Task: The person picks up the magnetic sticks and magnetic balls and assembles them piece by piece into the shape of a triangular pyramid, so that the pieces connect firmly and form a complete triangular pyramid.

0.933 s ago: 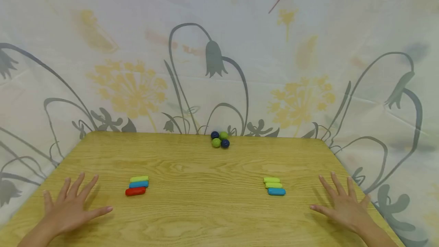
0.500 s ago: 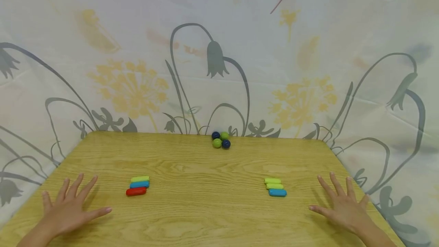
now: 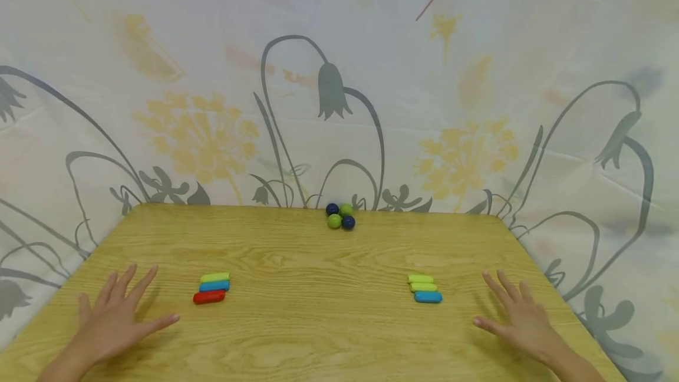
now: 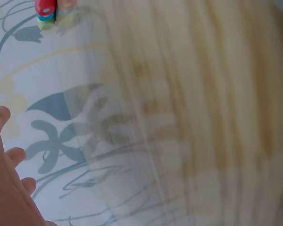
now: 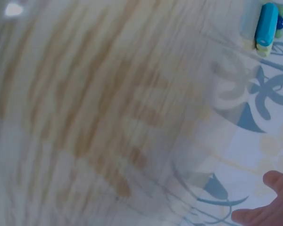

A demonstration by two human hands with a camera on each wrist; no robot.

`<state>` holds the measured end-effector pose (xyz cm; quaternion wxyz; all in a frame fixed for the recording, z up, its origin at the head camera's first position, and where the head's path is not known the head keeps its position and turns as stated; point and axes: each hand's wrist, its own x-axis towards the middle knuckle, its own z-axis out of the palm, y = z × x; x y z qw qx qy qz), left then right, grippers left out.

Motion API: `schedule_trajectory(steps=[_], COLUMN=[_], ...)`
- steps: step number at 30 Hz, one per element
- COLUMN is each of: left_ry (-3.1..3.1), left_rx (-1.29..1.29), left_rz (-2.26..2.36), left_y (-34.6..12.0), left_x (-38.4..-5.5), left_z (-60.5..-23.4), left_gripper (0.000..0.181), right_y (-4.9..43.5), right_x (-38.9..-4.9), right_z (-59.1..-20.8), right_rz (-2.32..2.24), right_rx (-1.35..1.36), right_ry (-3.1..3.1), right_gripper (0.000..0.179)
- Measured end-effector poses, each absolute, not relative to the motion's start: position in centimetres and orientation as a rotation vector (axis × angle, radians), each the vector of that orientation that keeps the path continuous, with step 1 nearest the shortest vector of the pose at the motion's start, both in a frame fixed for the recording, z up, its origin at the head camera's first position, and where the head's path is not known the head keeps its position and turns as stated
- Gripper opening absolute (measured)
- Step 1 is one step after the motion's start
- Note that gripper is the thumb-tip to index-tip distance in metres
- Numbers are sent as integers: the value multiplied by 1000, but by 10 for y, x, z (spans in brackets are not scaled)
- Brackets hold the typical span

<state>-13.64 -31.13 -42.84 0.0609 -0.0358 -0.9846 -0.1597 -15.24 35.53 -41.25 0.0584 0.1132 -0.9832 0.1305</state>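
My left hand [image 3: 114, 326] is over the left side of the table, fingers spread and straight, holding nothing. Nearest to it, on its right, lie a red stick [image 3: 209, 297], a blue stick [image 3: 214, 286] and a yellow-green stick [image 3: 215, 277], short and rounded, side by side. Across the table my right hand [image 3: 522, 323] has its fingers spread too, with nothing in them. To its left is a similar row: a blue stick [image 3: 428, 297] in front of two yellow-green sticks [image 3: 423, 287]. Both wrist views catch fingertips at their edges, the left fingers [image 4: 14, 157] and the right fingers [image 5: 276, 181].
Two green balls [image 3: 334, 221] and two dark blue balls [image 3: 348, 222] sit clustered at the table's back edge. The wood-grain table [image 3: 318, 323] looks glossy in the wrist views. A flower-patterned curtain [image 3: 339, 152] hangs behind and around it.
Both hands have shifted slightly inward, the left one to the right and the right one to the left. The sticks and balls stay in place.
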Motion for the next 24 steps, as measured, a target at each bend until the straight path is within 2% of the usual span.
schedule_trajectory(steps=[8,14,24], left_ry=[-2850,-2796,-2647], left_rx=[-152,-176,-184], left_rz=[-616,-816,-1038], left_y=[-295,-274,-247], left_x=[-143,-149,-161], left_z=[-422,-412,-403], left_gripper=[101,101,90], right_y=[345,337,325], right_x=[-151,-148,-150], right_z=[-411,-410,-414], right_rz=[758,835,794], right_rx=[461,471,598], right_ry=[-2878,-2807,-2709], right_gripper=[87,81,66])
